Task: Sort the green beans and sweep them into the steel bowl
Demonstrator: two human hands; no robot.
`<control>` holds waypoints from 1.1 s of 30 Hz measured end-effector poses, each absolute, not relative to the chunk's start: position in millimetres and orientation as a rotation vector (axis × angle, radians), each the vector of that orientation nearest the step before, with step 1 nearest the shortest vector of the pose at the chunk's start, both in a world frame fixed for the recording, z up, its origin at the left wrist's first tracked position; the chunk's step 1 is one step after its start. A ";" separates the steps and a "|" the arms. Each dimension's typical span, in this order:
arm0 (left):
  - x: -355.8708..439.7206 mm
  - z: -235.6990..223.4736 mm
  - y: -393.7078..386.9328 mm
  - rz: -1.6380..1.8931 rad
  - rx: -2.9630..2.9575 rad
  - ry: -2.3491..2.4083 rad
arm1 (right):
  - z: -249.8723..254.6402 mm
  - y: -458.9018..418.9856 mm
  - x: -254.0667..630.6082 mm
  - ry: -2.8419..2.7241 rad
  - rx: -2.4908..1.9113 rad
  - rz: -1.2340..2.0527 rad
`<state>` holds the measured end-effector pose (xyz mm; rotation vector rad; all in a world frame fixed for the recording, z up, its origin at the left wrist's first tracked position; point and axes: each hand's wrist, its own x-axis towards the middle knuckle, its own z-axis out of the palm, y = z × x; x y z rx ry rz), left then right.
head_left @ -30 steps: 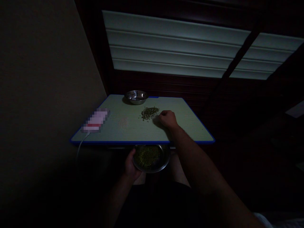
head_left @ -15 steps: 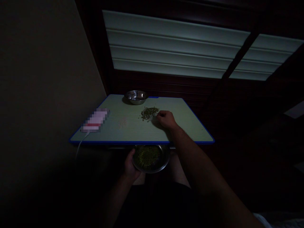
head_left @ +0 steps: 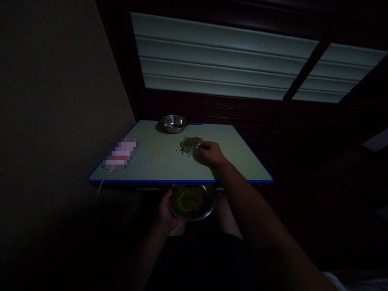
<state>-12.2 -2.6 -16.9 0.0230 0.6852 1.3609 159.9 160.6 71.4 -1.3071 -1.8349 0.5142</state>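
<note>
My left hand point(head_left: 167, 211) grips the left rim of a shiny metal bowl point(head_left: 209, 211), which sits below the table's front edge, over my lap. Small green beans or seeds point(head_left: 188, 198) fill much of that bowl. Above the tabletop, my right hand point(head_left: 210, 152) is closed, its fingertips pinched together. By those fingertips is a small pale patch point(head_left: 194, 149); whether it is a held thing is too dim to tell. Just left of this hand, a loose pile of similar green beans or seeds point(head_left: 188, 143) lies spread on the table.
The pale green table point(head_left: 145, 171) has a blue rim. A second metal bowl point(head_left: 173, 124) stands at its back edge. At the left lies a blurred-out phone-like device point(head_left: 121, 153) with a white cable point(head_left: 101, 182). Small whitish bits point(head_left: 156, 157) lie left of the pile. A wall point(head_left: 75, 101) borders the left side.
My right hand has shifted very slightly left at the edge of the pile. My left hand and the bowl stay where they were.
</note>
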 end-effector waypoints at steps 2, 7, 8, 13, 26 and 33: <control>-12.0 -17.1 -2.5 1.360 0.023 0.695 | 70.8 161.4 160.1 -1.847 -1.303 0.518; -12.4 -18.9 -2.4 1.353 0.030 0.686 | 71.1 161.0 160.0 -1.841 -1.337 0.522; -12.5 -19.0 -2.4 1.353 0.028 0.681 | 71.5 160.6 159.9 -1.837 -1.338 0.519; -11.2 -14.9 -2.7 1.362 0.024 0.716 | 71.3 160.8 160.0 -1.850 -1.306 0.522; -11.5 -15.3 -3.0 1.354 0.044 0.714 | 70.9 161.2 159.9 -1.861 -1.291 0.615; -9.8 -10.3 -2.6 1.368 0.022 0.717 | 73.4 158.5 159.2 -1.847 -1.264 0.628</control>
